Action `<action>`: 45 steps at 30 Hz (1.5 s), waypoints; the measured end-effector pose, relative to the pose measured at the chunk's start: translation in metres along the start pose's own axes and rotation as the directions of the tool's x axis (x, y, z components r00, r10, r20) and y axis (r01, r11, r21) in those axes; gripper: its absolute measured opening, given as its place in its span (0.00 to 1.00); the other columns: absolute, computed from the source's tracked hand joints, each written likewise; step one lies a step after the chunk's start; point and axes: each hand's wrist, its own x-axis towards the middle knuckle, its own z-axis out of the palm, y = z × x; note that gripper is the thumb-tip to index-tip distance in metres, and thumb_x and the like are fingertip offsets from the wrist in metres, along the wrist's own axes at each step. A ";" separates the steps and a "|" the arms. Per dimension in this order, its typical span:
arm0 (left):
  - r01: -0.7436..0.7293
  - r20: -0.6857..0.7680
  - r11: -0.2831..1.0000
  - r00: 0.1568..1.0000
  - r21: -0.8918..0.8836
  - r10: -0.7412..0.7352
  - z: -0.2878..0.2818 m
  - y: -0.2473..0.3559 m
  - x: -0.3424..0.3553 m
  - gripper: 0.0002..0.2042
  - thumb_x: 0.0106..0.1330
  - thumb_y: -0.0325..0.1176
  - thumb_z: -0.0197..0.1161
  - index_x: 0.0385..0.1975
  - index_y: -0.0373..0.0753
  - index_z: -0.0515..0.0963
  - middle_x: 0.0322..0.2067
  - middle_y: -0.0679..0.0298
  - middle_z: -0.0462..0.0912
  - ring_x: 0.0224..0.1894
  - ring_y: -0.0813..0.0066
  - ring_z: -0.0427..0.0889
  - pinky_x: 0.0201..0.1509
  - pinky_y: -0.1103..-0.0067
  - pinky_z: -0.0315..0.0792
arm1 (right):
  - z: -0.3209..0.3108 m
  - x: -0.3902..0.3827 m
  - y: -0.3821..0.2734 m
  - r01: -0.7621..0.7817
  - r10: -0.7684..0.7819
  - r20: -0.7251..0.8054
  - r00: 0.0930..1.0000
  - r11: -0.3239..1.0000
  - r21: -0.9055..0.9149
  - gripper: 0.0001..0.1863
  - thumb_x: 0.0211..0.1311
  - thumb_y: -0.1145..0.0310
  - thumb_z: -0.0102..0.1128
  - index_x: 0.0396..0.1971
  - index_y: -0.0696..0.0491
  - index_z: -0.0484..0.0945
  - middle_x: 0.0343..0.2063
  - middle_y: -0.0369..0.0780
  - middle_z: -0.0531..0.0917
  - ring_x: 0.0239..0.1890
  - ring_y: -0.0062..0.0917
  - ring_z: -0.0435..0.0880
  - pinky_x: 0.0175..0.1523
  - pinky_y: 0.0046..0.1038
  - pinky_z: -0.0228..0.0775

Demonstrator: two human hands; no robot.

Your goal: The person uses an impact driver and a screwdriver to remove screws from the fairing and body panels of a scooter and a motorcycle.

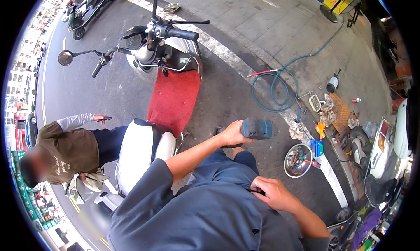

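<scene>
My left hand [235, 133] is closed around a blue and black cordless power tool [257, 129], whose blocky battery end points to the right. The tool's working end is mostly hidden behind my hand. At the waist of my dark grey shirt [214, 198], my right hand [274, 193] has its fingers curled against the cloth; what they hold, if anything, is hidden. Ahead to the left stands a white scooter [144, 148] with a red floor mat [175, 100] and black handlebar grips. A round metal bowl [286, 168] of tools and small parts sits on the ground to my right.
Beside the scooter at left, a person [72, 152] in a brown top holds a dark object. A teal air hose [294, 103] lies coiled ahead right. A blue container [316, 148], crumpled rags [296, 131] and a spray bottle [333, 83] lie nearby. Another scooter [379, 163] stands far right.
</scene>
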 end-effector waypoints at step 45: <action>0.482 0.335 0.763 0.700 0.430 -0.631 0.459 -0.188 0.235 0.34 0.53 0.30 0.75 0.61 0.34 0.69 0.58 0.55 0.74 0.59 0.62 0.76 0.63 0.69 0.69 | 0.106 -0.229 1.251 -0.535 0.906 -0.370 -0.205 0.213 0.818 0.40 0.60 0.42 0.60 0.64 0.57 0.66 0.59 0.57 0.73 0.61 0.51 0.73 0.65 0.45 0.65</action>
